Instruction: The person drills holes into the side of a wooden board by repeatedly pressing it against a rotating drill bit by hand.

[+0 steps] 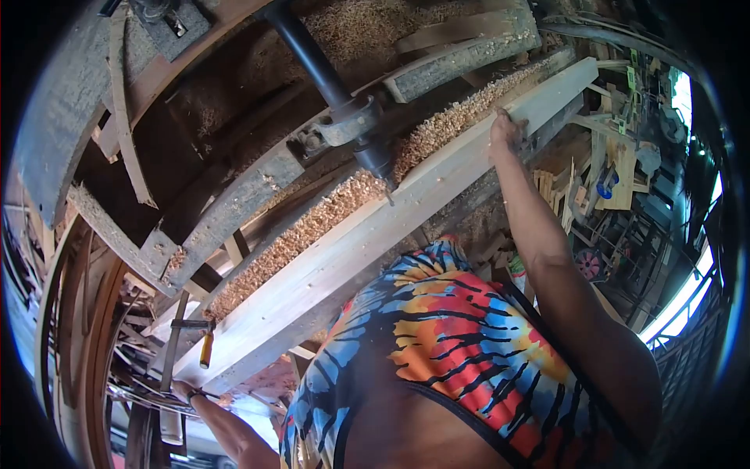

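A long, pale wooden beam [336, 254] runs diagonally from lower left to upper right in front of my body. My right hand [508, 131] grips its upper right part, the fingers curled over the edge. At the beam's lower left end is my left hand [185, 389], small in view, its fingers closed against the wood and partly hidden. A dark machine spindle [324, 74] comes down to the beam's far edge, its lower tip [376, 160] beside the wood. Shavings [308, 233] lie heaped along that edge on both sides of the tip.
A bar clamp with an orange-yellow handle [205, 350] sits near the beam's left end. Behind the beam, curved wooden pieces [234, 211] lie on the machine bed. Long boards [82, 313] stand at left. Wood scraps [617, 180] are piled at right.
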`<state>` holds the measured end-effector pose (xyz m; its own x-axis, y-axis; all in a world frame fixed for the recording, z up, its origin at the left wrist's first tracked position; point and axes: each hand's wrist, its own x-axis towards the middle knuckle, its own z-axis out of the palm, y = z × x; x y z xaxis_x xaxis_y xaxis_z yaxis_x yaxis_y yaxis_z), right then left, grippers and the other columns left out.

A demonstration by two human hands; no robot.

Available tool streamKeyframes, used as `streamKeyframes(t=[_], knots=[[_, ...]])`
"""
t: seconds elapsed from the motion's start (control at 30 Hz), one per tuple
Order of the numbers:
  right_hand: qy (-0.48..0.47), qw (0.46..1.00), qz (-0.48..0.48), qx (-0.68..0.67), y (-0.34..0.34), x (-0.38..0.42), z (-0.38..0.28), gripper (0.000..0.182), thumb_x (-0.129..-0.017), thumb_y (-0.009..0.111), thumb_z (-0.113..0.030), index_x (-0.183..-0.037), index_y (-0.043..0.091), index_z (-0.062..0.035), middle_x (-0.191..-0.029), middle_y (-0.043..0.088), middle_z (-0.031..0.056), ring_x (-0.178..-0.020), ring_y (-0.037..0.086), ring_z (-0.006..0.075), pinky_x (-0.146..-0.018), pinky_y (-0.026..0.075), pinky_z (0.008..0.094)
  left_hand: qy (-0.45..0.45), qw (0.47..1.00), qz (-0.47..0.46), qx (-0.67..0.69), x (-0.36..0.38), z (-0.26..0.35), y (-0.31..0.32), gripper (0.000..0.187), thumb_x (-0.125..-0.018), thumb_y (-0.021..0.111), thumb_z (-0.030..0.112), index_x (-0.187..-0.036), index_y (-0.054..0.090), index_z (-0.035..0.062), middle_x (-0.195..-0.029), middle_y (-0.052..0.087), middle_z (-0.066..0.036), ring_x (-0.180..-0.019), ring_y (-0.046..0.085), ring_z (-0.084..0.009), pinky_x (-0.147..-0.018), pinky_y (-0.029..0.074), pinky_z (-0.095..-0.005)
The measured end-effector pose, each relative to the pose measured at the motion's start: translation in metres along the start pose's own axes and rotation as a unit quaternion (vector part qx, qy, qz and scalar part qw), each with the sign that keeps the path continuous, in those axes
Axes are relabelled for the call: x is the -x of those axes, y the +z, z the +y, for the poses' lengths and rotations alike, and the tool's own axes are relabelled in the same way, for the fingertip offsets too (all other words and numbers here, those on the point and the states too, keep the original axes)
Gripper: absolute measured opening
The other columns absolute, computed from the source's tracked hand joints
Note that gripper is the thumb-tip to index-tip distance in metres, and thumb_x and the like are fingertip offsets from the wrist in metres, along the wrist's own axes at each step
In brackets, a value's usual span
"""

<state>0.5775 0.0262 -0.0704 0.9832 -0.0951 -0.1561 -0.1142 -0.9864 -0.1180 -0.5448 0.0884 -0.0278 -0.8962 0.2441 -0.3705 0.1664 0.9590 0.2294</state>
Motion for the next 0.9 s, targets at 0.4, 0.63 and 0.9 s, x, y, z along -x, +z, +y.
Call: streamKeyframes(t=[0.4, 0.63, 0.9], knots=[[0.040, 0.998, 0.044, -0.003, -0.017, -0.004, -0.022, 0.099, -0.089, 0.072, -0.053, -0.164, 0.030, -0.0044, -0.158, 0.046, 0.0283, -0.138, 0.054, 0.0452, -0.112, 0.048, 0.0518, 0.004, 0.997, 0.044, -0.070, 0.056, 0.006, 0.019, 0.105, -0.091, 0.055, 0.077, -0.139, 0.058, -0.0164, -0.140, 0.061, -0.033, -0.120, 0.062, -0.0455, -0.103, 0.048, -0.0513], [0.033, 0.999, 0.015, 0.003, -0.016, 0.025, -0.027, 0.101, -0.091, 0.067, -0.055, -0.167, 0.023, -0.0059, -0.162, 0.041, 0.0284, -0.147, 0.043, 0.0466, -0.118, 0.041, 0.0548, 0.011, 0.991, 0.044, -0.123, 0.015, -0.007, -0.001, 0.100, -0.091, 0.056, 0.076, -0.139, 0.061, -0.0119, -0.137, 0.063, -0.031, -0.117, 0.064, -0.0435, -0.100, 0.050, -0.0539], [-0.032, 0.997, 0.053, 0.041, 0.017, -0.015, 0.001, 0.097, -0.090, 0.067, -0.055, -0.164, 0.029, -0.0050, -0.162, 0.041, 0.0285, -0.146, 0.044, 0.0480, -0.119, 0.040, 0.0539, -0.051, 0.997, 0.009, -0.052, 0.063, 0.017, -0.001, 0.096, -0.087, 0.067, 0.067, -0.138, 0.060, -0.0136, -0.134, 0.065, -0.026, -0.116, 0.065, -0.0402, -0.097, 0.053, -0.0511]])
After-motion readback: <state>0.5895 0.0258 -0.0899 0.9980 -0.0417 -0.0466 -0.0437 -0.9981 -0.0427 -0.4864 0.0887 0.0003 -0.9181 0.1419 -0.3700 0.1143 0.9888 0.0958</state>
